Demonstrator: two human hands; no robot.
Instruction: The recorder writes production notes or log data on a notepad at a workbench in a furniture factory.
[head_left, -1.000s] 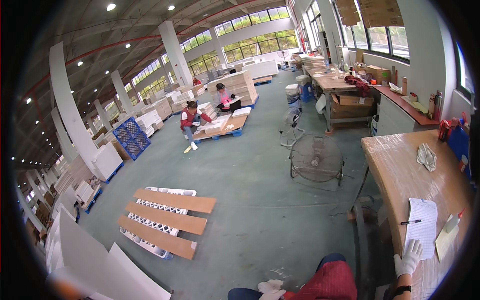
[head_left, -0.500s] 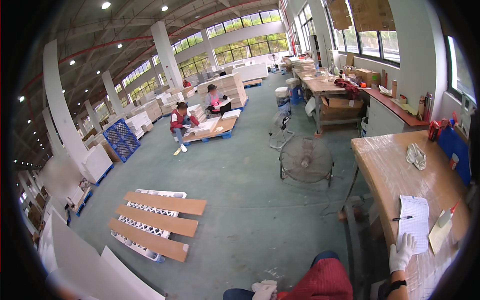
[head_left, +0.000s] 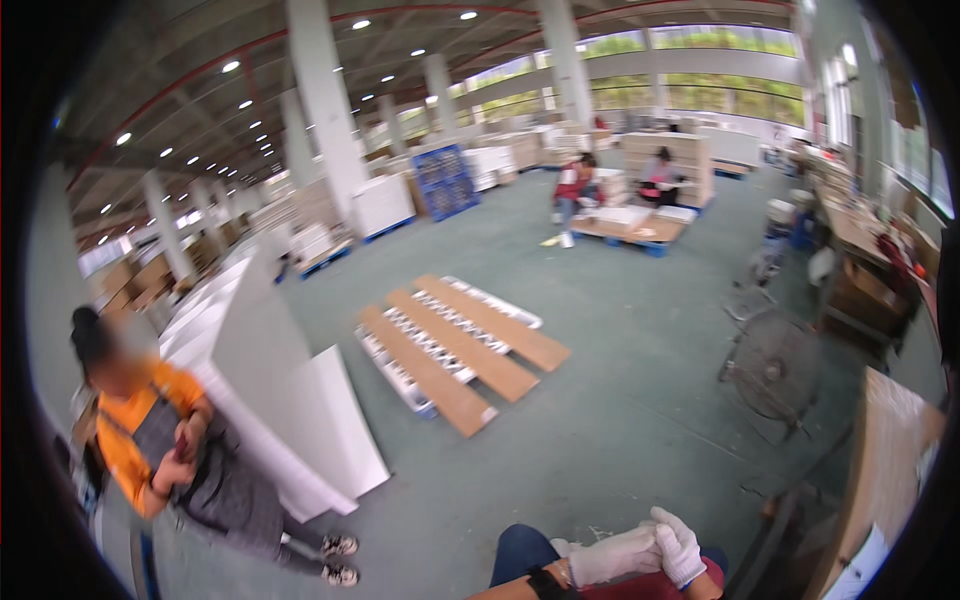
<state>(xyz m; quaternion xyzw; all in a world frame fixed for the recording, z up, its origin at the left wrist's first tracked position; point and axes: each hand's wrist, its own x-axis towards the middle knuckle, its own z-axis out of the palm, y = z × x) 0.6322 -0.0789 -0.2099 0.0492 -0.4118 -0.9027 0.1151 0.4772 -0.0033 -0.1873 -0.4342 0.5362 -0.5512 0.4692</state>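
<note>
Both my hands meet over my lap at the lower edge, each in a white glove. My left hand [head_left: 610, 558] reaches in from the lower left, with a black band on its forearm. Against its finger end is my right hand [head_left: 680, 548], its fingers closed on the white glove [head_left: 640, 550] of the left hand. The left hand's own fingers are hidden inside the glove and behind the right hand. Dark red cloth [head_left: 640, 588] lies under the hands. At the right edge stands a workbench [head_left: 888, 430] with wrapped brown covering, and a paper sheet [head_left: 860, 568] on it.
A person in an orange top and grey apron [head_left: 150, 440] stands at left beside tall white panels [head_left: 270, 400]. Brown boards [head_left: 465, 345] lie across a white pallet ahead. A floor fan [head_left: 770, 370] stands right. Two people sit farther off by a low pallet [head_left: 630, 228].
The view has swung left, bringing the person in orange into sight. My right hand has left the paper on the workbench and now meets my left hand over my lap.
</note>
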